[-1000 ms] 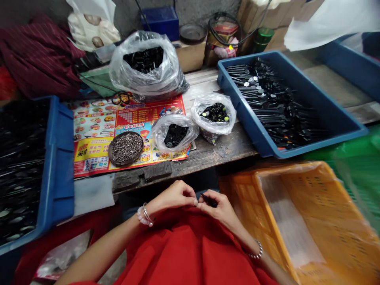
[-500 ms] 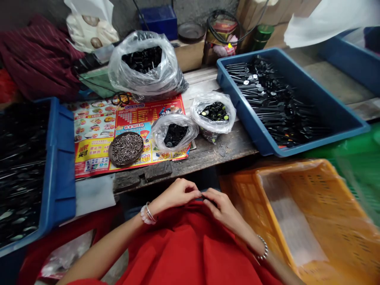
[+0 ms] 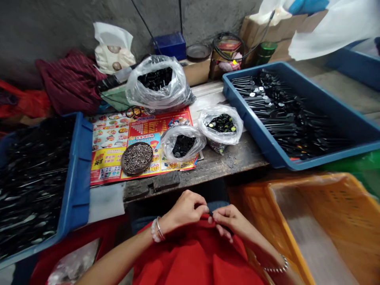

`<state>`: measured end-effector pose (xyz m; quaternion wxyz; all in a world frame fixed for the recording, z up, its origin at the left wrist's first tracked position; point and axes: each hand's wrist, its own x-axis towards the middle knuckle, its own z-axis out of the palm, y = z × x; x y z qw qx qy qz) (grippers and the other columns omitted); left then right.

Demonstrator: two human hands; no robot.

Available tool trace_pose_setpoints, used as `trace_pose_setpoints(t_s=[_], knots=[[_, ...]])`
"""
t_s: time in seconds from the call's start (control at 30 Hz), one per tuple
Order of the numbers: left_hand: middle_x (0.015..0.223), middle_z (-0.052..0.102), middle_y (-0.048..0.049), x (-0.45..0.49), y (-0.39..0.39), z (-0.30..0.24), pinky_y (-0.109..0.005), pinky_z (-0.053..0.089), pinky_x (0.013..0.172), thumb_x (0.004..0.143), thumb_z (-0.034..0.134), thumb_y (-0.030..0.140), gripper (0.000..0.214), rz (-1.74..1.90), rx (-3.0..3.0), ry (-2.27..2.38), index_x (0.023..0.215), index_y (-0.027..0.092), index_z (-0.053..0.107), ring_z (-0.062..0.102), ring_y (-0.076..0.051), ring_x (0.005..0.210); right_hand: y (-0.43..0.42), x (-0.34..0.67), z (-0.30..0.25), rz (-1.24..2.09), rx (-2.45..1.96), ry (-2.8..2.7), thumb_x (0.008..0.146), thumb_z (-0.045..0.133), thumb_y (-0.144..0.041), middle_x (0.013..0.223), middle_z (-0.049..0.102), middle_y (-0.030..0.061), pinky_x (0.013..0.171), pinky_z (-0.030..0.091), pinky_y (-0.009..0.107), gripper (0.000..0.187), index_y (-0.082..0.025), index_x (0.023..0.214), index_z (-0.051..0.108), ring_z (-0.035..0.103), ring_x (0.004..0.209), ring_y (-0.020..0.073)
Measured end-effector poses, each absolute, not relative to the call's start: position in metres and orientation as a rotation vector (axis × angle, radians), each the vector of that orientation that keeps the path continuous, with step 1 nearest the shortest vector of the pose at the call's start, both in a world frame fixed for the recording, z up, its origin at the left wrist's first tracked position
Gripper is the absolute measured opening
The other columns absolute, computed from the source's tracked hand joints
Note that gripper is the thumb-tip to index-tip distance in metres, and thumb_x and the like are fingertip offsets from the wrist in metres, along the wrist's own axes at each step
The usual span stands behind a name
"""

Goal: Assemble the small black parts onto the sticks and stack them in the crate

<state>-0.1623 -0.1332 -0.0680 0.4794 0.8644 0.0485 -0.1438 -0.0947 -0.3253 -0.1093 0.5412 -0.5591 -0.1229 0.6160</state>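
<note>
Over the red cloth (image 3: 192, 253) on my lap, both hands meet at a small dark part (image 3: 210, 213), mostly covered by fingers. My left hand (image 3: 189, 208) is closed, thumb and fingertips pinching one end of it. From the other side, my right hand (image 3: 228, 219) pinches the part between thumb and index finger, its lower fingers curled below. Ahead on the bench sit a round dish of small metal rivets or screws (image 3: 137, 158), a plastic bag of black round pieces (image 3: 183, 145) and a bag of black and yellow-green pieces (image 3: 221, 123).
A blue crate of long black pieces (image 3: 292, 161) stands on the right of the bench, another blue crate (image 3: 77, 174) at left. An orange crate (image 3: 280, 213) is beside my right arm. A large plastic bag of black parts (image 3: 160, 101) stands behind, near scissors (image 3: 134, 112).
The view has shifted, so the bench appears lower and further right. My right hand has turned, its lower fingers now showing beneath. Both hands still pinch the small dark part.
</note>
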Motion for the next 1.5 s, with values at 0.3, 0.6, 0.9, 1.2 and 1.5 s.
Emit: trace_pose_setpoints(t_s=[0.3,0.6,0.9,1.2,1.5], knots=[[0.064,0.067,-0.0033,-0.157,-0.119,-0.048,-0.023,0.039,0.057,0.086,0.054,0.023,0.025,-0.188,2.043,0.271,0.070,0.014,0.071,0.055,-0.013,0.057,-0.316,-0.082,-0.090,1.099,-1.252,-0.099,0.069,0.086,-0.044,0.070,0.066,0.0007,0.045,0.045,0.022,0.047,-0.018,0.105,0.073,0.051,0.047,0.0102],[0.079,0.072,-0.0042,-0.134,-0.074,-0.014,-0.023,0.048,0.064,0.088,0.058,0.025,0.019,-0.041,1.933,0.189,0.088,0.014,0.074,0.062,-0.014,0.067,-0.299,-0.055,-0.077,0.921,-1.186,-0.060,0.074,0.082,-0.047,0.070,0.060,0.0029,0.051,0.045,0.025,0.035,-0.018,0.093,0.074,0.052,0.056,0.0134],[0.101,0.070,-0.0087,-0.066,-0.009,-0.023,-0.038,0.050,0.090,0.085,0.065,0.011,0.021,0.410,2.625,0.356,0.105,0.015,0.071,0.063,-0.024,0.096,-0.246,-0.016,-0.037,0.534,-1.737,-0.783,0.095,0.053,-0.044,0.116,0.067,0.0121,0.082,0.048,0.035,0.028,-0.022,0.081,0.064,0.060,0.104,0.0278],[0.100,0.066,-0.0077,-0.065,-0.026,-0.022,-0.038,0.048,0.082,0.094,0.057,0.022,0.016,0.290,2.786,0.449,0.104,0.017,0.069,0.057,-0.025,0.095,-0.223,0.020,-0.065,0.600,-1.851,-0.817,0.093,0.055,-0.040,0.114,0.071,0.0117,0.092,0.048,0.042,0.022,-0.023,0.094,0.069,0.064,0.106,0.0302],[0.089,0.068,-0.0057,-0.070,-0.025,-0.027,-0.036,0.046,0.082,0.086,0.064,0.015,0.003,0.406,2.519,0.437,0.086,0.016,0.067,0.058,-0.023,0.090,-0.232,-0.014,-0.065,0.825,-1.558,-0.384,0.084,0.070,-0.052,0.087,0.074,0.0077,0.076,0.054,0.032,0.033,-0.020,0.092,0.073,0.068,0.083,0.0249]])
